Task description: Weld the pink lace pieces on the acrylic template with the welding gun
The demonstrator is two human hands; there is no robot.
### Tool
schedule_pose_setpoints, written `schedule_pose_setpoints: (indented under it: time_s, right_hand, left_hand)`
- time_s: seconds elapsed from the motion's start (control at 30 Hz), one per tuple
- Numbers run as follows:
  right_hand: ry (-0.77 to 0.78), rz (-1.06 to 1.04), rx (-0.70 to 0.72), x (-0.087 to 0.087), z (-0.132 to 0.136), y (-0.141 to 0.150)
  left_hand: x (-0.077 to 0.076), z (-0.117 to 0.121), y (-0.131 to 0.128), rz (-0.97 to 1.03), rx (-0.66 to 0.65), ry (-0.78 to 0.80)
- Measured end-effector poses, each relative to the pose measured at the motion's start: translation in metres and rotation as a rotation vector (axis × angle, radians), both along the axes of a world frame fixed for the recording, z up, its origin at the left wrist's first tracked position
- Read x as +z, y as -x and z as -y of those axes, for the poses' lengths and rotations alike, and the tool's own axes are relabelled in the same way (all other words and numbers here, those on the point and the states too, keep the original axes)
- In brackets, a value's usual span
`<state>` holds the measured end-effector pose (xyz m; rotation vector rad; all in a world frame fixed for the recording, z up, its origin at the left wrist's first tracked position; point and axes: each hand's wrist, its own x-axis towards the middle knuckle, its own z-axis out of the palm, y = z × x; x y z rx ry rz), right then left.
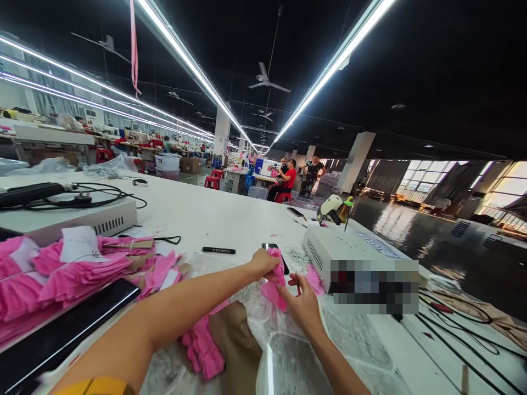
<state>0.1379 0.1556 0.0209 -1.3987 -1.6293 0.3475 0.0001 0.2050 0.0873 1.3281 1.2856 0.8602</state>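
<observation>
My left hand (pixel 262 265) reaches across the table with its fingers closed on a gathered pink fabric piece (pixel 275 296). The piece hangs down in folds between my two hands. On its right side, my right hand (pixel 305 303) has its thumb against the fabric. A thin dark metal tool (pixel 297 283) stands up from the fingers of that hand; its kind is too small to make out. Behind the fabric lies a dark phone (pixel 284 263), partly covered. Below my hands, a ruffled pink strip (pixel 203 348) and a brown piece (pixel 234 340) lie on clear plastic sheeting (pixel 288 351).
Stacks of pink fabric (pixel 78 269) with paper labels lie at left, beside a long black glossy panel (pixel 69 334). A black marker (pixel 218 250) lies mid-table. A white machine box (pixel 354 247) stands at right, with cables (pixel 461 329) beyond. Another box (pixel 102 216) is at far left.
</observation>
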Motion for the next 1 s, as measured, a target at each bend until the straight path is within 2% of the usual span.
schedule_pose_setpoints:
  time_s: [0.1,0.2,0.27,0.43,0.5,0.63,0.7,0.8,0.87,1.0]
  right_hand:
    - [0.020,0.070,-0.026,-0.003,-0.006,0.005]
    - [0.030,0.162,-0.046,0.000,-0.015,-0.003]
    - [0.028,0.228,-0.033,0.001,-0.016,-0.014]
    - [0.107,0.365,0.045,-0.012,-0.007,-0.043]
    - [0.144,0.384,0.040,-0.017,-0.002,-0.049]
    - [0.164,0.400,0.111,-0.015,0.012,-0.046]
    - [0.154,0.426,0.203,-0.012,0.017,-0.039]
    - [0.149,0.466,0.280,-0.011,0.017,-0.031]
    - [0.158,0.471,0.272,-0.011,0.012,-0.031]
    - [0.186,0.419,0.215,-0.013,-0.002,-0.038]
  left_hand:
    - [0.010,-0.003,-0.003,-0.029,0.016,0.081]
    - [0.016,-0.001,0.004,-0.068,0.011,0.088]
    - [0.012,0.004,0.017,-0.139,-0.007,0.112]
    - [-0.016,0.027,0.058,-0.488,-0.092,0.215]
    - [-0.020,0.037,0.071,-0.629,-0.118,0.136]
    - [-0.017,0.047,0.082,-0.798,-0.175,-0.228]
    - [-0.016,0.046,0.084,-0.858,-0.296,-0.430]
    - [-0.021,0.043,0.084,-0.966,-0.561,-0.662]
    - [-0.024,0.043,0.082,-1.012,-0.655,-0.714]
    - [-0.024,0.045,0.071,-1.056,-0.669,-0.716]
